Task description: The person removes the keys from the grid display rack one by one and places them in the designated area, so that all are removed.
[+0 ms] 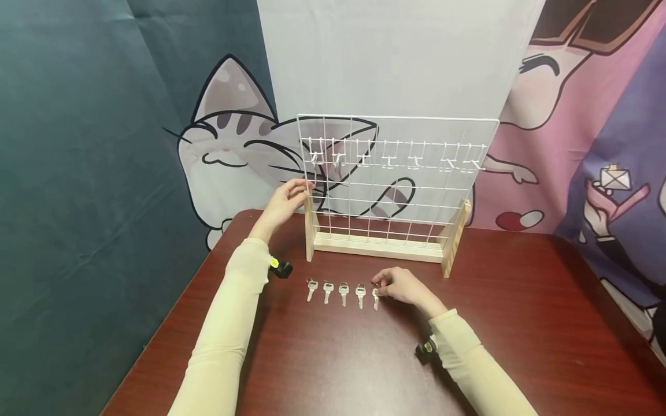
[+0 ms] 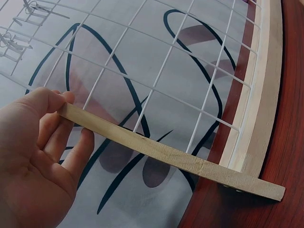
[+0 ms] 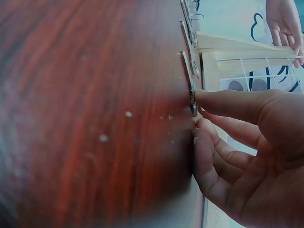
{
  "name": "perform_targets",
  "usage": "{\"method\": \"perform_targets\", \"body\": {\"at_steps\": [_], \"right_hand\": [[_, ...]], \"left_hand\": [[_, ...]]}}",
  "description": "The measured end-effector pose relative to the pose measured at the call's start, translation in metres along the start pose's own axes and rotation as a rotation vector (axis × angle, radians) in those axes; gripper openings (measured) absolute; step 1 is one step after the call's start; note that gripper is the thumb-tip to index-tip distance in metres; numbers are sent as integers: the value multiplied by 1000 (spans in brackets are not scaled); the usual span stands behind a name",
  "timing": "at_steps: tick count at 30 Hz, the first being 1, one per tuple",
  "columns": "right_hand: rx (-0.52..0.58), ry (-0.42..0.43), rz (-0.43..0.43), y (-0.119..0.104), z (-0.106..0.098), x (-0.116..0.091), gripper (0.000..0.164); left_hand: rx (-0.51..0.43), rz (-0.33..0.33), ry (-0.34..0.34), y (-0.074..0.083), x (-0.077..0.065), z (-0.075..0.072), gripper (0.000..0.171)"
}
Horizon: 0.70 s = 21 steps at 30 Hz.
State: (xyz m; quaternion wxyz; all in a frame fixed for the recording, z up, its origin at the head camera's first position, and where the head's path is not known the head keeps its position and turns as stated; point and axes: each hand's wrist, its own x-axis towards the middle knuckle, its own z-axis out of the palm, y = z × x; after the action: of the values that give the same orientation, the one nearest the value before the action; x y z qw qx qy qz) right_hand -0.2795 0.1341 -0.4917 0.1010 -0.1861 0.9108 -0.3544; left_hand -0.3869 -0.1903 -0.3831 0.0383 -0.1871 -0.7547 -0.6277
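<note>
Your right hand [image 1: 403, 284] is at the rightmost key [image 1: 376, 299], the end one of 5 keys [image 1: 344, 293] which lie in a row on the table [image 1: 333, 346]. The thumb touches this key near its head and the other fingers bend just beside; I cannot tell whether the pinch is closed. For a sure grip, you should place the fingertips low, on both edges of the head, without pushing the neighbour. Your left hand [image 1: 288, 201] pinches the rack's left wooden upright [image 2: 142, 144] near its top; a light hold should be enough.
</note>
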Motion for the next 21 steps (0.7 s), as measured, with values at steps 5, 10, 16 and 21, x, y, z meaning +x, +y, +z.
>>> {"method": "perform_targets", "body": {"at_steps": [5, 10, 16, 21], "right_hand": [[38, -9, 15, -1, -2, 2, 21], [51, -25, 33, -1, -6, 2, 22], [52, -20, 37, 1, -15, 2, 23], [41, 8, 32, -5, -30, 4, 27]], "left_hand": [[6, 18, -8, 4, 2, -1, 35], [28, 7, 0, 6, 2, -1, 33], [30, -7, 10, 4, -1, 0, 32], [40, -20, 8, 2, -4, 0, 32]]}}
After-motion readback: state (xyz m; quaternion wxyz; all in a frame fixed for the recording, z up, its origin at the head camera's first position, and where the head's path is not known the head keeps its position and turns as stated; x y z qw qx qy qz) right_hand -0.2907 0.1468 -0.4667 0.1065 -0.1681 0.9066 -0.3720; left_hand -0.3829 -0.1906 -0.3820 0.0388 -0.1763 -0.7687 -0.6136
